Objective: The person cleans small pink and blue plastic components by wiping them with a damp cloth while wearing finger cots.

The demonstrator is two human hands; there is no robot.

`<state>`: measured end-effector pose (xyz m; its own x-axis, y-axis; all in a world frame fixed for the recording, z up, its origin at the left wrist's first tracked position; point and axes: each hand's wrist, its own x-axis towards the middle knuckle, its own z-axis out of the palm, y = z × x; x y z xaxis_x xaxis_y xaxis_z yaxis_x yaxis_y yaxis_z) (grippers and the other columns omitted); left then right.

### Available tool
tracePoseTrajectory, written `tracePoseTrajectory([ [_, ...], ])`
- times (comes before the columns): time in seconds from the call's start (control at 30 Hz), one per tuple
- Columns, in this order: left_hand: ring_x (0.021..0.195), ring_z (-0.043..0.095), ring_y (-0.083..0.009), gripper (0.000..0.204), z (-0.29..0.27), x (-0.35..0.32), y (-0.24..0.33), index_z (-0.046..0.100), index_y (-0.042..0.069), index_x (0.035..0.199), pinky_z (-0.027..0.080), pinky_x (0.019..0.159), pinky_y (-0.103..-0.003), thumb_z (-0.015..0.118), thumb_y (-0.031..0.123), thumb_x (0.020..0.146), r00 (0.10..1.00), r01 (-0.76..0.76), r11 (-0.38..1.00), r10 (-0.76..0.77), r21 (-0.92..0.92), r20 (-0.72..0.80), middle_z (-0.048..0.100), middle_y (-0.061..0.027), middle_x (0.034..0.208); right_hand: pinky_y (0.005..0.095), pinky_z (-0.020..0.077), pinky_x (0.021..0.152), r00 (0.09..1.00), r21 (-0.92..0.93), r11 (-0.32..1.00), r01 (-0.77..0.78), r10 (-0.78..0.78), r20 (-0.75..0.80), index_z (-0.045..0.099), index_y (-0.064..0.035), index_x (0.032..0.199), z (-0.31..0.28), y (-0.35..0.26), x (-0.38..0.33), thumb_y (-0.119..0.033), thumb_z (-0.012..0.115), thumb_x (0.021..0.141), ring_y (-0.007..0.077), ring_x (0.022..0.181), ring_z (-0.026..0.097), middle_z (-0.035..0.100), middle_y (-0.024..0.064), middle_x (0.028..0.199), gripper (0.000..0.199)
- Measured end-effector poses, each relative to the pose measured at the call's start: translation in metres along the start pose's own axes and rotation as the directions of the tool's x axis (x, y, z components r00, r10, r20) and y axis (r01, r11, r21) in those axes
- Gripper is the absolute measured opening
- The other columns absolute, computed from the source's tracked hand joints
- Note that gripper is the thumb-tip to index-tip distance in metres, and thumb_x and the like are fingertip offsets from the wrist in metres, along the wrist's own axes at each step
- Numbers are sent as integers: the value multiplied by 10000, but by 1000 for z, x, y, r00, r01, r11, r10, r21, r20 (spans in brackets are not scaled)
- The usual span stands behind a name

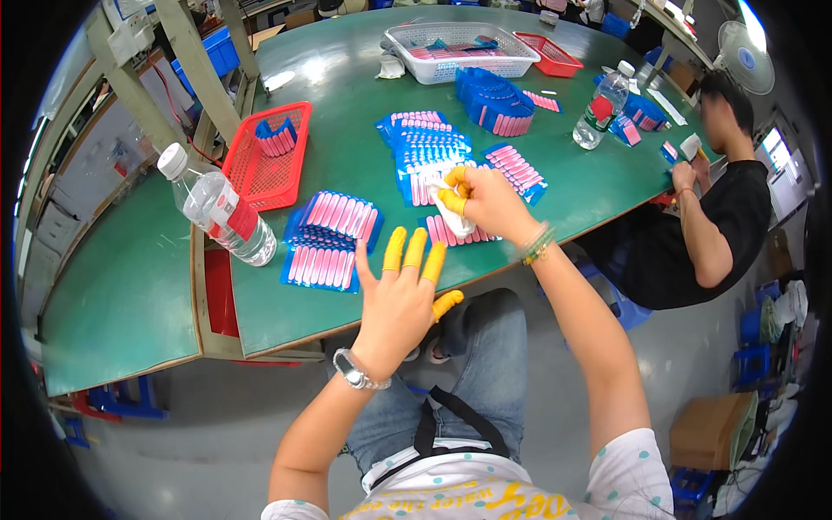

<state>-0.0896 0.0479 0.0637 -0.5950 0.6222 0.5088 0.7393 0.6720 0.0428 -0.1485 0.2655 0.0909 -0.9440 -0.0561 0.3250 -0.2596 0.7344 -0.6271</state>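
My left hand (400,290) is spread open over the table's front edge, yellow finger cots on several fingers and nothing in it. A white cloth (453,215) is bunched in my right hand (485,201), which also wears yellow finger cots. Under that cloth lies a blue sheet with pink strips (446,232), partly hidden. Left of my left hand, a stack of blue sheets with pink strips (334,238) rests on the table. More such sheets (425,143) are fanned out beyond my right hand, and a single sheet (517,170) lies to its right.
A red basket (290,173) and a water bottle (227,208) stand at left. Farther back are a coiled blue stack (494,100), a white basket (416,65) and a small red basket (555,59). Another bottle (602,108) stands at right, near a seated person (711,199) handling something small.
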Motion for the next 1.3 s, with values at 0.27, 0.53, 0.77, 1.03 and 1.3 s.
tracePoseTrajectory([
  [0.27,1330,438,-315,555,5,-1,-5,636,132,1260,92,1112,-677,637,507,851,999,2,999,1,-51,47,570,-162,1305,370,494,613,992,71,989,-126,126,-3,667,40,972,-1,1,-18,-217,694,855,288,682,655,678,181,781,284],
  [0.53,1373,375,-398,629,-3,-9,-3,542,410,1369,91,1126,-659,717,521,775,982,-80,996,87,-47,168,472,-292,1374,445,519,660,1000,-223,975,-7,11,19,656,0,987,25,-12,-10,-219,667,844,386,754,665,672,210,794,262],
  [0.77,1339,423,-361,578,1,-8,2,601,367,1306,127,1125,-657,768,427,756,980,-98,995,97,-5,172,532,-203,1325,462,540,653,1000,-401,916,-6,18,25,600,-25,962,33,-18,-9,-129,669,807,365,748,676,679,194,795,200],
  [1.03,1266,498,-335,540,1,-14,0,628,345,1284,148,1136,-644,770,286,766,979,-78,996,69,41,191,572,-199,1261,455,551,646,997,-431,902,24,10,78,598,-31,994,33,-26,-5,-159,640,852,343,752,693,691,173,801,196],
  [1.3,1286,487,-336,551,6,-9,0,629,358,1291,168,1134,-623,698,141,788,990,-117,985,106,128,90,547,-266,1273,452,555,635,998,-376,925,64,-62,16,572,-22,975,37,-17,-9,-137,639,843,334,724,689,676,167,740,187],
])
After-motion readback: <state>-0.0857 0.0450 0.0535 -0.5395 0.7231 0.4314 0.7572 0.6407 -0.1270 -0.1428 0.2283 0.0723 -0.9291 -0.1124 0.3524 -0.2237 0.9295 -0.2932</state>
